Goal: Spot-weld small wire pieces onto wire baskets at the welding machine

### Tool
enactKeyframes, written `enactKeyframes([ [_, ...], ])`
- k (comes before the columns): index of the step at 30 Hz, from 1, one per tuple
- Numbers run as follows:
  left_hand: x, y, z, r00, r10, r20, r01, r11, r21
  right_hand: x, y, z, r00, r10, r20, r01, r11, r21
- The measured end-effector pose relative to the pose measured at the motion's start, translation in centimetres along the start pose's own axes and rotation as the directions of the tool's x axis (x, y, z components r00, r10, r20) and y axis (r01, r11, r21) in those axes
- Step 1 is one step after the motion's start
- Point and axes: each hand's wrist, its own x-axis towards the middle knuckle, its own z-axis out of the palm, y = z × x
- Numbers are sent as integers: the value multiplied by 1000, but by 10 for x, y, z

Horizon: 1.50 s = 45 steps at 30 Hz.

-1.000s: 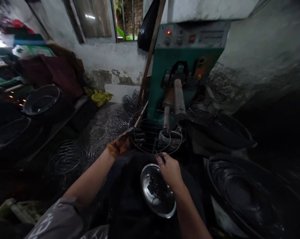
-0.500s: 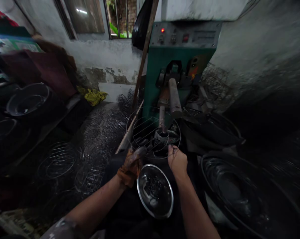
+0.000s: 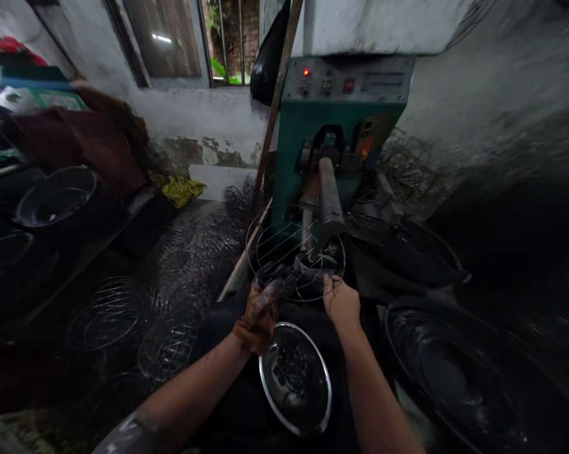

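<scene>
Round wire rack (image 3: 284,246) held in front of the welding machine (image 3: 291,142), head view. I had the near right rim of the rack between the thumb and fingers of my bare right hand (image 3: 341,302), which were closed in a pinch. My left hand (image 3: 260,309), in a glove with a brown cuff, lay at the near left rim, its fingers partly curled; against the dark background I could not tell whether they gripped the wire. The rack, a double ring crossed by slanting bars, lay before me, below the machine's thick upper cylinder (image 3: 330,198); its bars overlapped the lower rod (image 3: 307,230) in my view, contact between them being unclear. Nearer my body, just below and between my hands, an oval-looking metal bowl (image 3: 310,403) held small dark pieces (image 3: 288,372). A red lamp (image 3: 306,72) glowed on the machine's control panel (image 3: 336,85). To my left, shiny wirework (image 3: 184,252) covered the floor near a crumpled yellow cloth (image 3: 183,191); to my right stood a wide dark basin (image 3: 445,366).
</scene>
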Motion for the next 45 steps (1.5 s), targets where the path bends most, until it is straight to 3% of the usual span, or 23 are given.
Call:
enactKeyframes([
  [8,14,7,31,977,202,72,-198,979,-55,17,-17,-3,999,-20,46,21,999,-39],
  [11,20,8,34,978,188,88,-183,981,-62,26,-22,-4,997,-13,72,19,997,-80],
  [22,21,2,43,942,333,29,-328,937,-121,29,-22,-4,999,-38,25,39,996,-74],
  [30,25,4,44,951,309,11,-305,942,-141,40,-26,2,998,-47,45,51,994,-98],
  [37,23,4,47,956,292,1,-289,947,-140,41,-22,8,998,-60,9,60,998,-22],
  [42,21,1,50,955,296,1,-292,945,-149,42,-27,2,997,-7,77,9,1000,-17],
  [45,16,11,42,966,259,12,-255,958,-130,36,-19,-4,996,-3,91,5,1000,-25],
])
